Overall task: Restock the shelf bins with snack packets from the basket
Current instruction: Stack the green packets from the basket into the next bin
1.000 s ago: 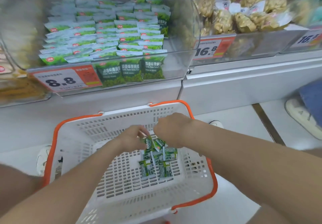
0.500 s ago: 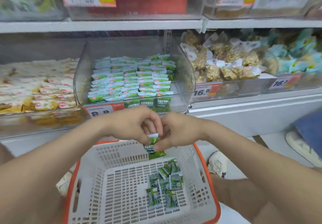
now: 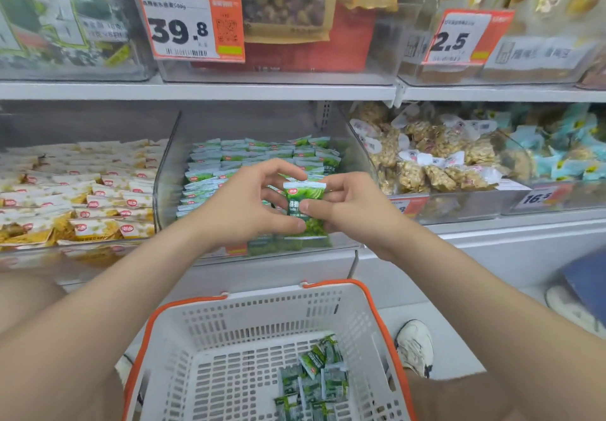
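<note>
Plainly, with left hand (image 3: 242,207) and right hand (image 3: 357,207) both pinching the small green foil snack packet (image 3: 303,194) just before the clear plastic shelf bin (image 3: 164,171), a slack release could drop it short, into the white orange-rimmed basket (image 3: 262,315)

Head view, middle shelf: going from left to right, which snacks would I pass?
White-and-yellow packets → green packets in the clear middle bin → clear bags of brown snacks → pale blue packets. Left out: the held packet, pinched by the left hand and right hand, which overlaps the middle bin.
</note>
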{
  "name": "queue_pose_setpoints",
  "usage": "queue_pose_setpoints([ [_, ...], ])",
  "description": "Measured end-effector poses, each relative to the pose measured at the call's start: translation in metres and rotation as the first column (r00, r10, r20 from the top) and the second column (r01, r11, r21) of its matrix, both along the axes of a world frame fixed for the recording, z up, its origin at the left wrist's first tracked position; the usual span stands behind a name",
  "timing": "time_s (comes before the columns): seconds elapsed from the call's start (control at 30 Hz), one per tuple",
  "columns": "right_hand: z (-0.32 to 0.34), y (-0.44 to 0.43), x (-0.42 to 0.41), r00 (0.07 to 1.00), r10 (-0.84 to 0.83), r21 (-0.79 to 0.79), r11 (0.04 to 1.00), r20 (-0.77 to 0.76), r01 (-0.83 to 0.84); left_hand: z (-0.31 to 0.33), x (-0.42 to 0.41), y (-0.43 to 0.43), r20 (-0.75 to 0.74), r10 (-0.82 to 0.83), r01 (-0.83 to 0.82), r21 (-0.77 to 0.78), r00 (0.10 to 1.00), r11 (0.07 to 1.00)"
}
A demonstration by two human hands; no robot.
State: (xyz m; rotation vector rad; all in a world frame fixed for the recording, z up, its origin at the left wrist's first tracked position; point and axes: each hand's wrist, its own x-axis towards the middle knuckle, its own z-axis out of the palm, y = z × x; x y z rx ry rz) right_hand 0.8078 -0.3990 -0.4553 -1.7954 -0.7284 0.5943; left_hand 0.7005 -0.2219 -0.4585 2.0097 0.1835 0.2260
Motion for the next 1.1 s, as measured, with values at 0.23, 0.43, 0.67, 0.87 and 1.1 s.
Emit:
queue_pose_setpoints([
  [0.23, 0.028, 0.009, 0.032, 0.914, -0.23, -0.066, 0.962, 0.333, 0.266, -0.011, 0.021, 0.003, 0.134, 0.114, -0.152, 0.326, 0.984, 0.933],
  [0.43, 0.015, 0.04, 0.069, 0.495, 0.127, -0.341, 0.864, 0.859, 0.371, -0.029, 0.033, 0.006, -0.08, 0.056, 0.017, 0.714, 0.995, 0.7],
  [0.67, 0.015, 0.081, 0.094, 0.439, 0.451, -0.628, 0.606, 0.777, 0.489, -0.036, 0.041, 0.012, -0.389, 0.068, 0.257, 0.718, 0.919, 0.646],
  [0.87, 0.002, 0.099, 0.12, 0.368, 0.574, -0.676, 0.539, 0.731, 0.502, -0.04, 0.046, 0.014, -0.438, 0.04, 0.307, 0.689, 0.898, 0.656],
  [1.1, -0.002, 0.123, 0.13, 0.429, 0.561, -0.702, 0.492, 0.708, 0.515, -0.043, 0.046, 0.015, -0.422, 0.029, 0.298, 0.685, 0.906, 0.665],
])
